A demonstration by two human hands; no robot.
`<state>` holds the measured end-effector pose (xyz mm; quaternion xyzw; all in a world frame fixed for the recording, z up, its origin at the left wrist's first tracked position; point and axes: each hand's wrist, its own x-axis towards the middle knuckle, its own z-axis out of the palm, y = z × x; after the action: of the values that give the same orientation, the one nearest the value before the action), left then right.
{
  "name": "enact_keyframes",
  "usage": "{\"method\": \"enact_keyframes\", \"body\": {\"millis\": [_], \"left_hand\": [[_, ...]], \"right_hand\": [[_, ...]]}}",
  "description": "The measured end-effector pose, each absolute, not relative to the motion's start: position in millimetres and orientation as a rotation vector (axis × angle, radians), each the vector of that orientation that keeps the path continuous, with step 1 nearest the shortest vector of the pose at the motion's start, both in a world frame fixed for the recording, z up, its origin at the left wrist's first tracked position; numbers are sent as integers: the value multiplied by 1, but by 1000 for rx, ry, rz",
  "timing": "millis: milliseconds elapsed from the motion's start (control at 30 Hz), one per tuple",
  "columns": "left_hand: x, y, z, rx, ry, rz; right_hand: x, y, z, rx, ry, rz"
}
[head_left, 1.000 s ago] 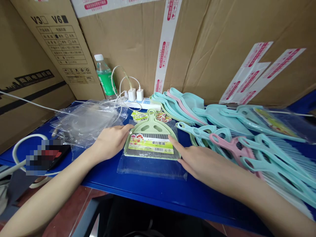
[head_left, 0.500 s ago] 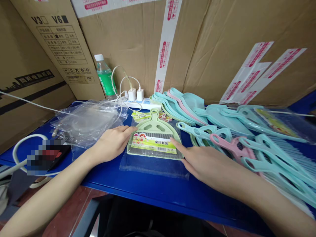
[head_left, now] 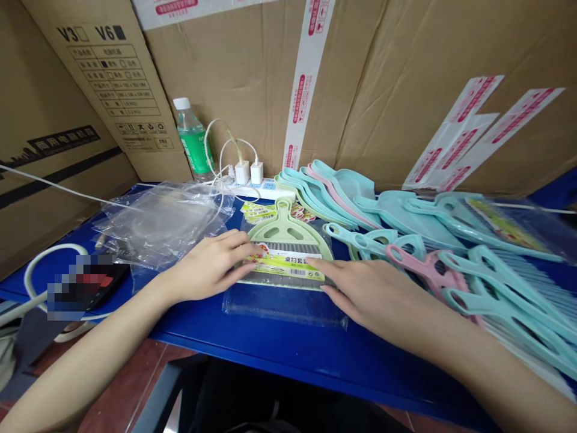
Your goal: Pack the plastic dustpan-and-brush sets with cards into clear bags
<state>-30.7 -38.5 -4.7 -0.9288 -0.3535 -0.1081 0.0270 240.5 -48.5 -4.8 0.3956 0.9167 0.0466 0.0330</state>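
A pale green dustpan with a grey-bristled brush lies in a clear plastic bag in front of me, handle pointing away. Across the bristles sits a yellow-green printed label card. My left hand rests on the left side of the set, its fingers reaching over the label's left end and thumb at the lower edge. From the right, my right hand touches the label's right end with an outstretched index finger, the thumb apart from it near the lower corner. Both hands are open.
Clear bags are piled at left, beside a dark device. A bottle and a power strip with chargers stand behind. Dustpans and brushes cover the right, against cardboard boxes.
My left hand has moved right from the dustpan's edge onto the label. My right index finger has slid slightly left and down along the label.
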Motion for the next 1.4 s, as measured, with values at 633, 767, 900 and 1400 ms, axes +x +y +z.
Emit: {"method": "enact_keyframes", "body": {"millis": [633,767,900,1400], "left_hand": [[-32,-37,-8,-2994,-880,-389],[-32,-36,-7,-3013,-862,-382],[-32,-36,-8,-3019,-861,-384],[-30,-38,-8,-3011,-913,-364]], "right_hand": [[238,-46,-4,1230,2871,143],[238,-46,-4,1239,2885,126],[238,-47,-4,1244,2877,125],[231,-49,1,1308,2743,43]]}}
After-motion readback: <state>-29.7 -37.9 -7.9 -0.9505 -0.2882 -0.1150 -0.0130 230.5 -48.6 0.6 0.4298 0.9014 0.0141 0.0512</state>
